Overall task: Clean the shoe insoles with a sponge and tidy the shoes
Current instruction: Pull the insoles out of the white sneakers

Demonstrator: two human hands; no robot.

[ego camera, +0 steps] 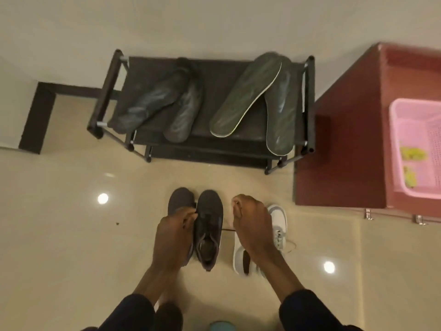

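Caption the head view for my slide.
Left hand and right hand pinch the laces of a dark shoe on the floor beside white shoes; four insoles lie on the rack behind.

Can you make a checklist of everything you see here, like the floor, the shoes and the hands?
surface: shiny tile floor, one small crumb.
job's things: four insoles on top of the rack; dark shoes and white shoes side by side on the floor.
clutter: teal thing at the bottom edge, unclear.
grips: left hand curled over the dark shoes, hold unclear; right hand pinches a dark lace.
cables: nothing seen.
surroundings: red cabinet with a pink basket on it.
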